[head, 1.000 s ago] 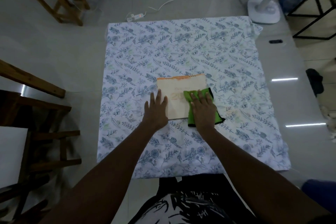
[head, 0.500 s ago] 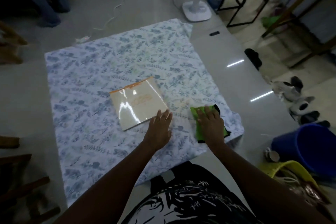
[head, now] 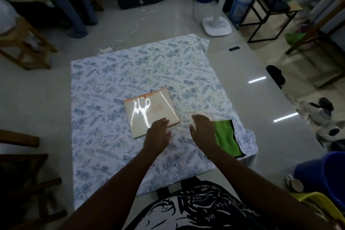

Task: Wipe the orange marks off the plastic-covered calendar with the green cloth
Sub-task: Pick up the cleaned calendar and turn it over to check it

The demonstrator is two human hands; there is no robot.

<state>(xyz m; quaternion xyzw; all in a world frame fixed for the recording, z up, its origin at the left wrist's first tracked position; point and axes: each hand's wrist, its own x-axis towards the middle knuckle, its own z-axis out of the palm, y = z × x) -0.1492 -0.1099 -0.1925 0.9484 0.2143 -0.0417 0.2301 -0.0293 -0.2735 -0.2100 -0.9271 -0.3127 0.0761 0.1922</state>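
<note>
While the calendar (head: 152,112) lies flat near the middle of the floral sheet (head: 115,147), its plastic cover throws back a bright streak of light, and faint orange marks show on its face right of that glare. An orange strip runs along the calendar's far edge. The left hand (head: 158,132) rests palm down with fingers spread, its fingertips on the calendar's near right corner and the palm on the sheet; it grips nothing. The right hand (head: 202,129) lies flat and open on the sheet just right of the calendar, apart from it, fingers straight and holding nothing. The cloth (head: 226,139), green with a dark edge, lies spread on the sheet just right of that hand, touching or partly under its outer side, well clear of the calendar. Beyond the calendar, off the sheet's far right corner, stands a white fan base (head: 216,27); a blue bucket (head: 324,173) sits far to the calendar's right.
</note>
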